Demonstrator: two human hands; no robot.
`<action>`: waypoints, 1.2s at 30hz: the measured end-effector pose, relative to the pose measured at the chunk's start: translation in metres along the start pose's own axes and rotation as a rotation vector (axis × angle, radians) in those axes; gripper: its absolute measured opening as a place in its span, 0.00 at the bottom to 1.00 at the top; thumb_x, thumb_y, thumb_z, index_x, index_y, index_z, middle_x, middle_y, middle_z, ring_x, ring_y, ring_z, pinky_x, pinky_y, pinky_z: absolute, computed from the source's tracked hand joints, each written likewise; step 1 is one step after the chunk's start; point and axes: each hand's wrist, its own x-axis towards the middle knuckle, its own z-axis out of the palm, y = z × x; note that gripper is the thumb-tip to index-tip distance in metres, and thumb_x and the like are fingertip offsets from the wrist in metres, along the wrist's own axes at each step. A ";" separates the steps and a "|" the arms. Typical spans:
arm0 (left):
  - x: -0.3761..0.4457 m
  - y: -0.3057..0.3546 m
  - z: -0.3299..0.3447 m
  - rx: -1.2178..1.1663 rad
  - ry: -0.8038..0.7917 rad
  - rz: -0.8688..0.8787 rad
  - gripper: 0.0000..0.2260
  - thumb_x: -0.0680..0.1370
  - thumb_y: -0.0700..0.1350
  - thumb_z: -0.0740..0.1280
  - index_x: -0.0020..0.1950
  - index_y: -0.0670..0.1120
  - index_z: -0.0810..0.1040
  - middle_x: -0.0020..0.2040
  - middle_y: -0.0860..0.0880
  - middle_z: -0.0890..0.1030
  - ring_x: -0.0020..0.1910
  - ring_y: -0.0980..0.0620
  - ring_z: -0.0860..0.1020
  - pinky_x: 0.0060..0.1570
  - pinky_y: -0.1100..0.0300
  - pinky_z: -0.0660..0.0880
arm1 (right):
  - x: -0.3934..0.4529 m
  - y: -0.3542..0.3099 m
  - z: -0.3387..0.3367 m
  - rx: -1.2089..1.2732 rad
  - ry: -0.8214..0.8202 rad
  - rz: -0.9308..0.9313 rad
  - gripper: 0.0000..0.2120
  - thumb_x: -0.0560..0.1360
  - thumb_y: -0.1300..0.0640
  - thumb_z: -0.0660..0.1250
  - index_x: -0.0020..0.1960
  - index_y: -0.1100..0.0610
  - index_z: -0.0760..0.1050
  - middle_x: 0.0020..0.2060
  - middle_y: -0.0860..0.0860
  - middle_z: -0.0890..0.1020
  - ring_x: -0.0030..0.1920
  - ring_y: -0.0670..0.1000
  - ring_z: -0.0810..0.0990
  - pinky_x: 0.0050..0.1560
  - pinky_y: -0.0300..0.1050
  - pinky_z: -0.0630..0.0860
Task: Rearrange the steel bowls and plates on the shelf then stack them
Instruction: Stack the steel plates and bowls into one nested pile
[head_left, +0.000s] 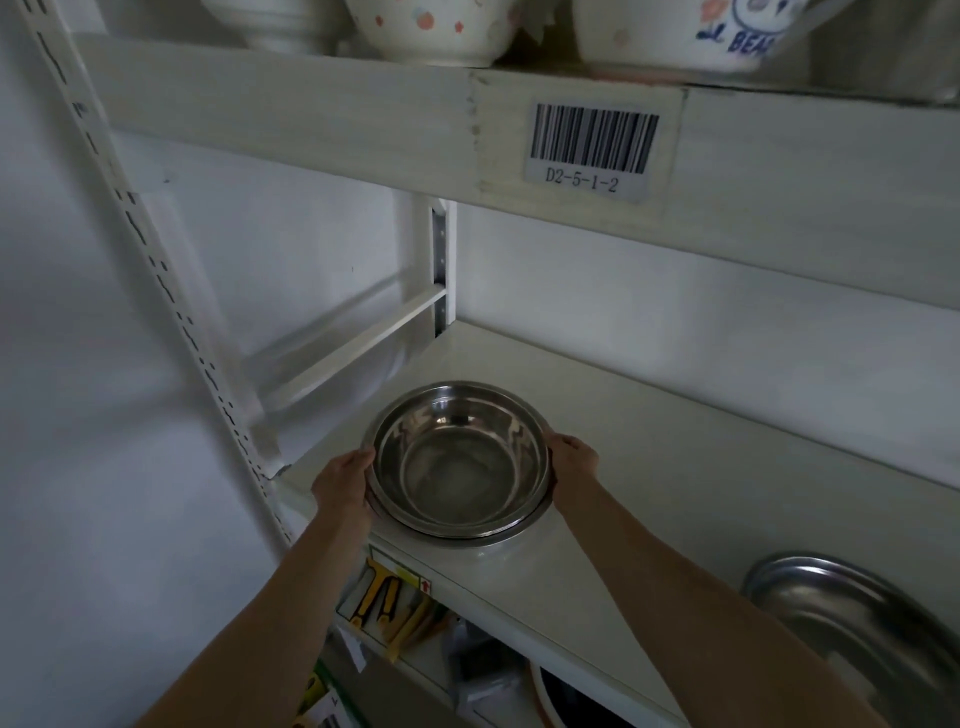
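Where the white shelf (649, 441) meets its front left edge, a nested stack of steel bowls (460, 462) sits mouth up, rims level and round, so no long axis shows. The left hand (345, 480) cups the stack's left rim and the right hand (571, 457) its right rim, fingers curled closed against the metal on both sides. Well apart, at the lower right, a steel plate (852, 623) lies on the same shelf board, partly cut off by the frame. Above, a board bearing a barcode label (592, 145) carries patterned ceramic bowls (431, 26). A white slotted upright (156, 270) and a pale wall frame the left.
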 end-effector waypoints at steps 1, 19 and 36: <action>-0.003 -0.001 0.003 0.015 -0.010 0.001 0.17 0.75 0.38 0.69 0.62 0.37 0.75 0.56 0.40 0.79 0.55 0.41 0.78 0.61 0.46 0.75 | -0.002 0.000 -0.006 0.009 0.020 -0.004 0.05 0.74 0.64 0.70 0.40 0.59 0.78 0.34 0.53 0.80 0.39 0.55 0.79 0.48 0.45 0.76; -0.032 -0.032 0.059 0.109 -0.138 -0.047 0.11 0.73 0.37 0.71 0.55 0.36 0.80 0.53 0.39 0.81 0.50 0.42 0.78 0.59 0.50 0.75 | -0.048 0.028 -0.102 0.143 0.327 -0.059 0.10 0.76 0.59 0.69 0.50 0.67 0.80 0.38 0.58 0.81 0.42 0.56 0.78 0.46 0.50 0.76; -0.049 -0.049 0.091 0.239 -0.272 -0.011 0.14 0.72 0.36 0.72 0.56 0.35 0.80 0.50 0.37 0.81 0.47 0.42 0.79 0.54 0.52 0.77 | -0.090 0.045 -0.146 0.309 0.425 -0.027 0.09 0.75 0.55 0.68 0.48 0.61 0.81 0.40 0.55 0.82 0.44 0.57 0.79 0.49 0.51 0.78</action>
